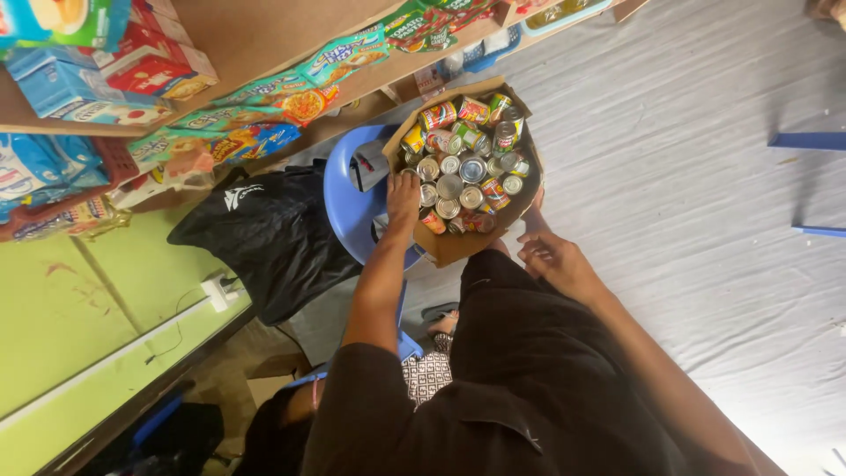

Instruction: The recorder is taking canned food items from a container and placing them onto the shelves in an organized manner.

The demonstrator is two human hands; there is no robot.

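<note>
A: Where's the box point(458, 242)?
B: Cardboard, open, full of cans point(460, 167), sitting on a blue chair point(345, 198) in front of the person.

A: Left hand point(404, 196)?
B: On the near-left edge of the box, fingers curled over the rim among the cans. Grip on the rim or a can, can't tell which.

A: Right hand point(553, 257)?
B: At the box's right side, fingers loosely bent, touching the outer wall. Grip not closed around anything I can see.

A: Cans?
B: Mostly upright, silver tops showing, a few coloured ones lying on their sides at the far end.

A: Around it?
B: Black bag point(269, 234) just left of the chair, wooden shelves point(256, 35) with food packets point(256, 141) above, grey floor point(705, 150) to the right, green wall point(79, 326) at left.
</note>
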